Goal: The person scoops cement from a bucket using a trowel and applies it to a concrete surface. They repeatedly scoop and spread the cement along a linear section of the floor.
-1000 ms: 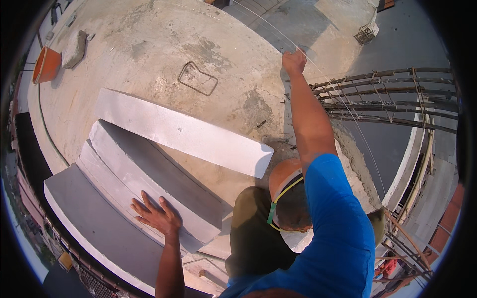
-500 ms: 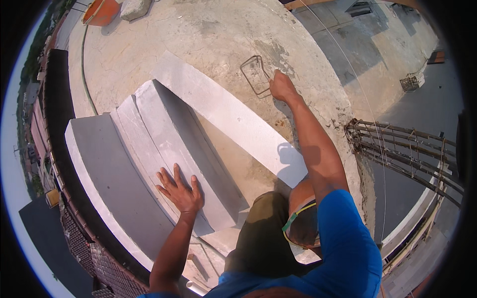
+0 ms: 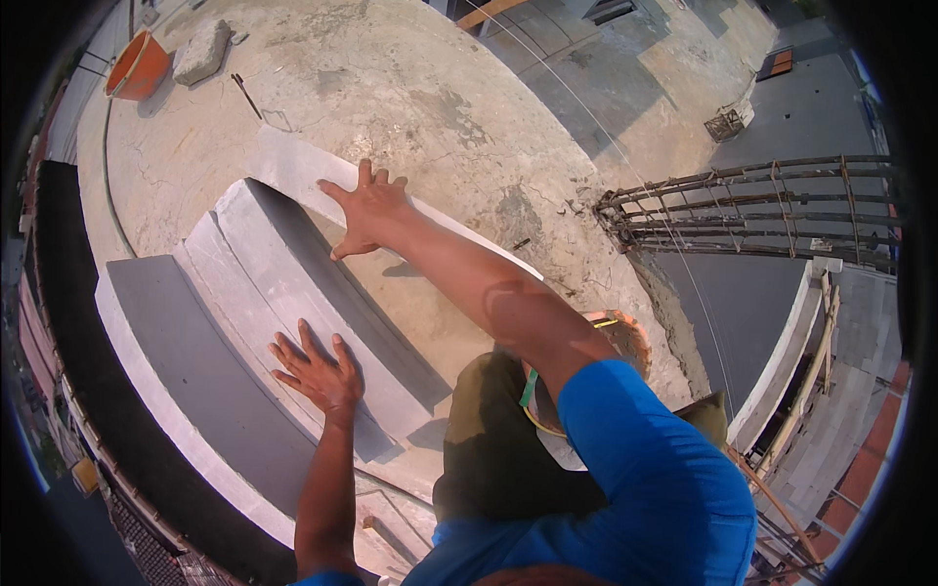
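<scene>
Head view, looking down onto a concrete rooftop [image 3: 410,88] in hard sunlight.

Left hand [image 3: 318,371], lower centre-left of frame: fingers spread and released, palm pressed flat on the top face of the stepped grey ledge [image 3: 283,293]. Nothing grasped. Fingertips pointing toward upper left, lying on the middle step; the ledge surface runs under the whole palm and past the fingertips on all sides.

Right hand [image 3: 366,210], upper centre: arm stretched out, fingers splayed and released, palm down on the long pale slab [image 3: 293,166] that runs diagonally from upper left toward centre right. Fingertips resting on the slab's top face near its far edge; thumb reaching down toward the gap between slab and ledge. No grip closed on anything.

Ledge in three curved tiers, occupying left and lower-left of frame: darkest, widest tier [image 3: 195,361] outermost, two lighter ones inward. Slab just beside the innermost tier, on its upper-right side; contact between them not clear.

Elsewhere:
- orange bucket [image 3: 137,66], upper left corner, with a grey stone [image 3: 202,51] just beside it
- thin dark rod [image 3: 246,95] lying on the concrete near the stone
- rusty rebar cage [image 3: 752,205], right of frame, lying on its side
- orange-rimmed basin [image 3: 625,337], centre right, partly hidden behind the right forearm
- blue sleeve [image 3: 655,469] and olive trousers [image 3: 498,439], bottom of frame
</scene>
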Tool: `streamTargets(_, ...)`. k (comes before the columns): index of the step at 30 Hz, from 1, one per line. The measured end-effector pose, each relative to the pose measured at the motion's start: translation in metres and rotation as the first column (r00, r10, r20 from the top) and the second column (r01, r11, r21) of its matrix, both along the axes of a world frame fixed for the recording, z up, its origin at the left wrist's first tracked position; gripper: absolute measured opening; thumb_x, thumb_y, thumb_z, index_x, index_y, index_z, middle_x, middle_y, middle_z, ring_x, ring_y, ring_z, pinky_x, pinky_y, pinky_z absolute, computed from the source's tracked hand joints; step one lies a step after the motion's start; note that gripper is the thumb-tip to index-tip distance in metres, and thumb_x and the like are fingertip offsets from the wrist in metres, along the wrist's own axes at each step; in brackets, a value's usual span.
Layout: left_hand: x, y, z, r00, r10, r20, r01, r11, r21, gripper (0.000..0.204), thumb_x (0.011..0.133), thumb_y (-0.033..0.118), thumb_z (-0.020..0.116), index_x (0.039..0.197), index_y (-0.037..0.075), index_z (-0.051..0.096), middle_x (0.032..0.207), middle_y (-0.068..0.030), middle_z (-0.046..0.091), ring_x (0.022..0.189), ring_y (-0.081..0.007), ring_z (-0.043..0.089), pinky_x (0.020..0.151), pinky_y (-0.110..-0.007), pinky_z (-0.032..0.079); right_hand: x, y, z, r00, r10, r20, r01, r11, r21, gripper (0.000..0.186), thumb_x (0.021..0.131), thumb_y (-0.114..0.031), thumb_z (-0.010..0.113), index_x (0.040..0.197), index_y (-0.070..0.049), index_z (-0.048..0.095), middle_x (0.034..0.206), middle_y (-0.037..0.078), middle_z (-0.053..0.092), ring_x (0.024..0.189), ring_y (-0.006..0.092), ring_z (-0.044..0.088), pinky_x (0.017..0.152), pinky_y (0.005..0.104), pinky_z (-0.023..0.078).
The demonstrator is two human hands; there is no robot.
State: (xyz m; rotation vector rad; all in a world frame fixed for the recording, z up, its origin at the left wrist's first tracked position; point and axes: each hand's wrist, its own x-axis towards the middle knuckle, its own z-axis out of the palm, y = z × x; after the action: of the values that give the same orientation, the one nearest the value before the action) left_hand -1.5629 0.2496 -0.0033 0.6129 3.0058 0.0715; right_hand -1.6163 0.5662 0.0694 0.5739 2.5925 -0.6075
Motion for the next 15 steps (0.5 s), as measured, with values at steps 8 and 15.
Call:
streamTargets(8, 0.002, 0.008, 0.003, 0.998, -0.06, -0.017, 0.061, 0.998, 0.035, 0.073, 0.108, 0.055, 0.051, 0.17, 0.019, 0.036, 0.177, -0.0257, 0.016, 0.167, -0.0437, 0.005, 0.129, -0.068, -0.004, 0.015, 0.044, -0.009, 0.993, -0.116, 0.009, 0.117, 0.988, -0.102, 0.119, 0.072, -0.021, 0.084, 0.17, -0.052, 0.025, 0.147, 0.026, 0.045, 0.14, 0.0431, 0.048, 0.103, 0.0559, 0.048)
streamTargets(15, -0.003, 0.011, 0.01, 0.997, -0.074, 0.033, 0.073, 0.996, 0.05, 0.075, 0.105, 0.05, 0.055, 0.169, 0.014, 0.037, 0.177, -0.0308, 0.014, 0.166, -0.0502, 0.003, 0.126, -0.073, -0.005, 0.05, 0.12, 0.025, 0.985, -0.174, 0.001, 0.174, 0.985, 0.011, 0.112, 0.079, -0.027, 0.084, 0.169, -0.054, 0.023, 0.139, 0.027, 0.046, 0.132, 0.0482, 0.051, 0.106, 0.0566, 0.05)
